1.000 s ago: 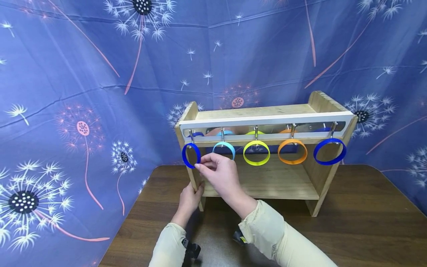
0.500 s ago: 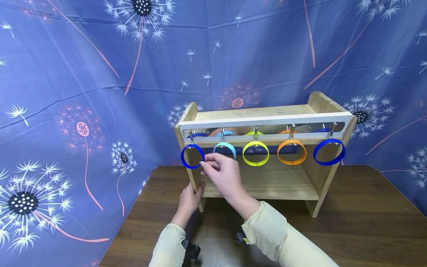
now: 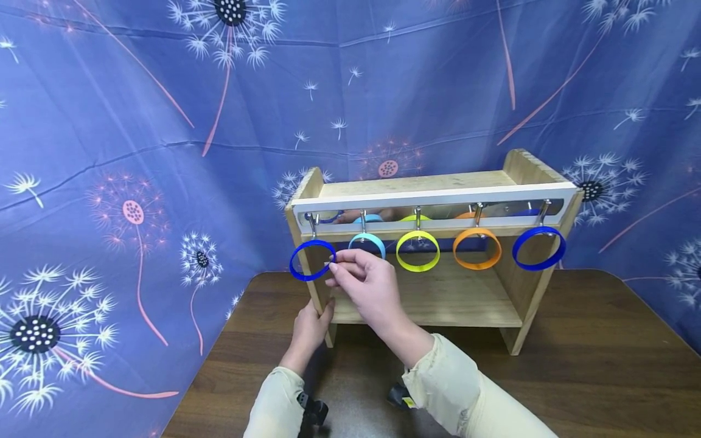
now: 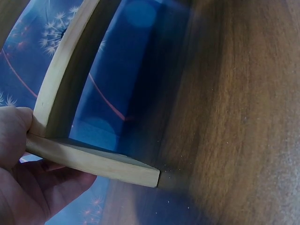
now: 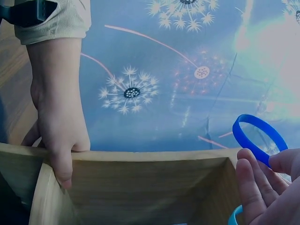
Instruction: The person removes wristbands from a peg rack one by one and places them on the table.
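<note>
My right hand [image 3: 372, 286] pinches the right side of a dark blue wristband [image 3: 296, 272] between thumb and fingertips, just in front of the leftmost hook [image 3: 312, 226] of the rack. The right wrist view shows the same blue band [image 5: 243, 139] in those fingers. With my left hand [image 3: 309, 331] I grip the left side panel of the wooden shelf [image 3: 427, 299], low down; in the left wrist view the left hand [image 4: 28, 187] wraps that panel's edge. On the other hooks hang a light blue wristband [image 3: 375, 238], a yellow one [image 3: 418, 267], an orange one [image 3: 477, 265] and another dark blue one [image 3: 539, 267].
A white-framed strip [image 3: 383, 200] with a mirror-like face carries the hooks along the shelf's upper front. The shelf stands on a dark wood table [image 3: 602, 359]. Behind it hangs a blue cloth [image 3: 438, 79] with dandelion prints.
The dark blue band at the left has come forward from its hanging position and tilted flatter, with my right hand shifting slightly right. My left hand has stayed on the panel.
</note>
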A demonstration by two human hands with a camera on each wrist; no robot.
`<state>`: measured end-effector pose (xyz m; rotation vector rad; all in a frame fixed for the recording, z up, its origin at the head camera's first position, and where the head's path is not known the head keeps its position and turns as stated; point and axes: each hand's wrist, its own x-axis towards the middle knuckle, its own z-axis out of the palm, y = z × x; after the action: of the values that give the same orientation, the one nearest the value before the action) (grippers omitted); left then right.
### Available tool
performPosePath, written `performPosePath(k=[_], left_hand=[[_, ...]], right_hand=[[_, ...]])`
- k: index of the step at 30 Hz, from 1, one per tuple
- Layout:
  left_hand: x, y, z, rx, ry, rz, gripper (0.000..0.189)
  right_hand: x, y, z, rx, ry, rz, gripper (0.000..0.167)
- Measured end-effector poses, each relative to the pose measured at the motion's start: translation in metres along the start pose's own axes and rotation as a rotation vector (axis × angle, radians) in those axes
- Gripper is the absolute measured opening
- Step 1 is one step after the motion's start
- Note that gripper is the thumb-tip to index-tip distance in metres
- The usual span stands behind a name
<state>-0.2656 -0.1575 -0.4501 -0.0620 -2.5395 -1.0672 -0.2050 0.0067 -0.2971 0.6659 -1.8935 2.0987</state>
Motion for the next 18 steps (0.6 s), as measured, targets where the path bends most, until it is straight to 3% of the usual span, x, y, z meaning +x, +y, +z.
performPosePath(k=[12, 18], left_hand=[[-0.001, -0.001, -0.001, 0.02, -0.006, 0.01, 0.02], [-0.001, -0.001, -0.002, 0.041, -0.01, 0.018, 0.029]], right_hand=[[-0.018, -0.002, -0.012, 0.011, -0.024, 0.079, 0.019], [-0.027, 0.006, -0.021, 0.021, -0.054, 0.142, 0.021]])
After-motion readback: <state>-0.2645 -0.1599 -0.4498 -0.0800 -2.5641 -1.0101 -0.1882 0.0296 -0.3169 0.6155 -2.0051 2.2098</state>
